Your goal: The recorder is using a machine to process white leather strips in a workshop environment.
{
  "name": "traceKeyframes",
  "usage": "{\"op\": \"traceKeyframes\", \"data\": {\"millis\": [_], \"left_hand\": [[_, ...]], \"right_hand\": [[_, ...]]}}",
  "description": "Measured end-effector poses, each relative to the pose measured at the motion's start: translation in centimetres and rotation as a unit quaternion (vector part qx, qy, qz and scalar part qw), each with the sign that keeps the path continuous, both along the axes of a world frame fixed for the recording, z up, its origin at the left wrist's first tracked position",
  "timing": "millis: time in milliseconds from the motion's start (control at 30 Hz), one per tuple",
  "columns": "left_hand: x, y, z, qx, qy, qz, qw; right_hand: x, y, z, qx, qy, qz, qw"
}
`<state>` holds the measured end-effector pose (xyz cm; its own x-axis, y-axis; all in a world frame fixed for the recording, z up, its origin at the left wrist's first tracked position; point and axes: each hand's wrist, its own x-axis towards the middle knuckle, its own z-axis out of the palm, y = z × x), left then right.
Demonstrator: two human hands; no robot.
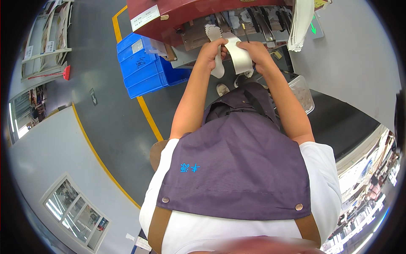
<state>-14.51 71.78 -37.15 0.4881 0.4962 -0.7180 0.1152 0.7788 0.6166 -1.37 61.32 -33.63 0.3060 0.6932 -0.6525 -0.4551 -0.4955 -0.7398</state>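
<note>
Near the top centre, my left hand (211,51) is closed around a long white strip (218,68) with a scalloped upper end, its fingertips reaching the left edge of a wider, smooth white piece (239,61). My right hand (256,54) grips that wider piece, thumb on its top, with its other fingers partly hidden. Both pieces are held just in front of a red bench (152,19), whose opening holds dark and metal tools (264,31) and a thin rod with a yellow tip.
A blue crate (141,72) stands on the floor at left. Right of the bench hang stacked white strips (298,29); below them is a clear plastic bin (302,97). A rack (44,46), a red broom head (67,73) and yellow floor lines (148,116) are further left.
</note>
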Motion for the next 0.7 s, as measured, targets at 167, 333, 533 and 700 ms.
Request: {"op": "traceKeyframes", "data": {"millis": [167,333,533,700], "left_hand": [[0.2,-0.2,0.0,0.049,0.025,0.009,0.998],[-0.6,-1.0,-0.7,0.166,0.056,-0.013,0.984],[-1.3,-2.4,0.0,0.229,0.097,-0.051,0.967],[-0.6,-2.7,-0.7,0.27,0.109,-0.009,0.957]], "right_hand": [[-0.2,0.3,-1.4,0.003,-0.105,0.04,0.994],[-0.3,2.3,-4.4,-0.011,-0.431,0.078,0.899],[-0.1,2.9,-4.6,-0.022,-0.389,0.078,0.918],[-0.7,1.3,-5.2,0.001,-0.327,0.056,0.943]]}}
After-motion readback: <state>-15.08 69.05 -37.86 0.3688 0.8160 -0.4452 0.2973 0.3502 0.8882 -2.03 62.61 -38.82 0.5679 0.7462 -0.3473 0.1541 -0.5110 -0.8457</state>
